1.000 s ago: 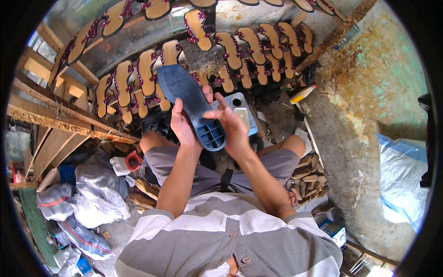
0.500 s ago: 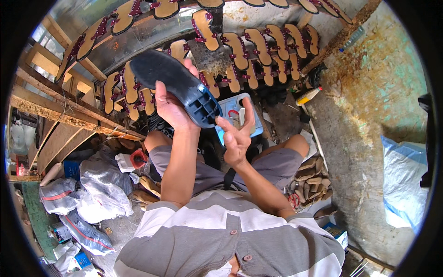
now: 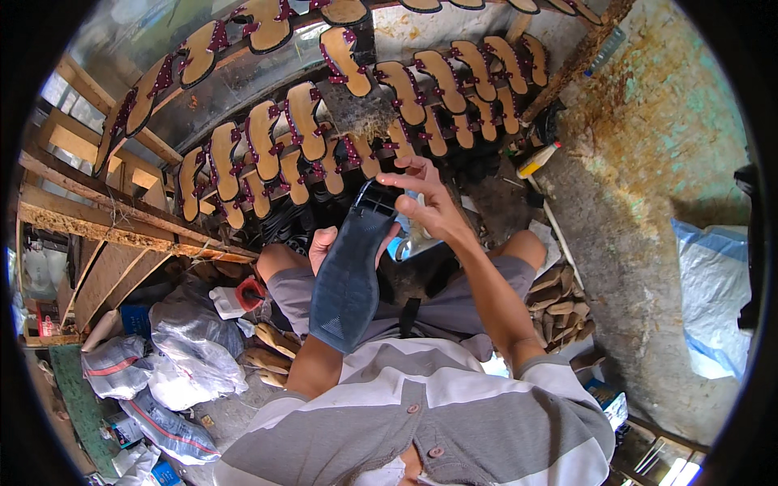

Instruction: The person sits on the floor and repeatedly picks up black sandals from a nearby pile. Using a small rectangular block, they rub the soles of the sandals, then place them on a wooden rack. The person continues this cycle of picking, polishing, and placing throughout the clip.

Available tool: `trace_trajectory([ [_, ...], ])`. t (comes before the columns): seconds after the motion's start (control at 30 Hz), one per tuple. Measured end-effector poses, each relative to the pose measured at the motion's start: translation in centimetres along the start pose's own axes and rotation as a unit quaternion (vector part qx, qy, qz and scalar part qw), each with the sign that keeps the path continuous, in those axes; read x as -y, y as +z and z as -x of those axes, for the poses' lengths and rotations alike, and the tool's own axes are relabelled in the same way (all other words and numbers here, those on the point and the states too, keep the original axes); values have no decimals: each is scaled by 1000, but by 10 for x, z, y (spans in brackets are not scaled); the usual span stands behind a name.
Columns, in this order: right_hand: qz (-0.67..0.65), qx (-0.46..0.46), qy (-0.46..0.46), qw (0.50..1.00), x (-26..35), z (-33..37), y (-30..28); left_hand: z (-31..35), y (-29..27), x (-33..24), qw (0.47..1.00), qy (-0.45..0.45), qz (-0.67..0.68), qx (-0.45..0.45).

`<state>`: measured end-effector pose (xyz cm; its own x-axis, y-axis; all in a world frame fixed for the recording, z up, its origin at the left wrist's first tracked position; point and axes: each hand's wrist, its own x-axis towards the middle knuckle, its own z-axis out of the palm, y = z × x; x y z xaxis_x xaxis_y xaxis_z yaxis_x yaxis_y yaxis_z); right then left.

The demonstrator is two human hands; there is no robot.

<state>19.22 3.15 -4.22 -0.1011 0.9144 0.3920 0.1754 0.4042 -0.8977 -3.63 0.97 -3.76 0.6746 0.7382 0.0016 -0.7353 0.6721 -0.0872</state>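
A black shoe sole [image 3: 347,271] with a textured face lies along my left forearm, its toe end toward me. Its hollow, ribbed heel points away from me. My left hand [image 3: 322,245] grips it from beneath; the thumb shows at the left edge and most of the fingers are hidden. At the heel, my right hand [image 3: 431,202] has its fingers spread, the fingertips at or just over the heel's rim. Whether they touch it I cannot tell. Partly covered by that hand, a light blue tray [image 3: 415,246] sits below, between my knees.
Several tan sandal soles with dark red straps [image 3: 304,121] stand in rows on racks ahead. Wooden beams [image 3: 121,215] run along the left, above plastic bags [image 3: 190,332]. Wooden shoe lasts [image 3: 559,306] are piled at right, and a yellow bottle [image 3: 537,160] lies by the wall.
The sole has swung round and come nearer to me: its heel now points away and its toe toward my body. My right hand has moved up and away with it, its fingers still spread.
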Motion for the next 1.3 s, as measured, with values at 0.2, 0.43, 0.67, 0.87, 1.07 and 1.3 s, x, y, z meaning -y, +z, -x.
trace_trajectory([
  [0.2, 235, -145, -199, 940, 4, 11, -7, 2, 10, -5, 998, -21, 38, 33],
  [0.43, 231, -165, -75, 956, 12, 16, 26, -5, 15, 6, 992, 62, -106, -3],
  [0.67, 290, -143, -222, 920, 31, 59, 61, -14, 13, -3, 994, 61, -65, 64],
  [0.87, 451, -143, -160, 866, 51, 46, 54, -11, 21, 5, 983, 101, -150, -9],
  [1.07, 512, -92, -71, 851, 70, 24, 51, -3, 19, -1, 986, 35, -163, -1],
  [1.3, 517, -97, -167, 834, 65, 12, 45, 6, 23, -1, 989, 48, -129, -49],
])
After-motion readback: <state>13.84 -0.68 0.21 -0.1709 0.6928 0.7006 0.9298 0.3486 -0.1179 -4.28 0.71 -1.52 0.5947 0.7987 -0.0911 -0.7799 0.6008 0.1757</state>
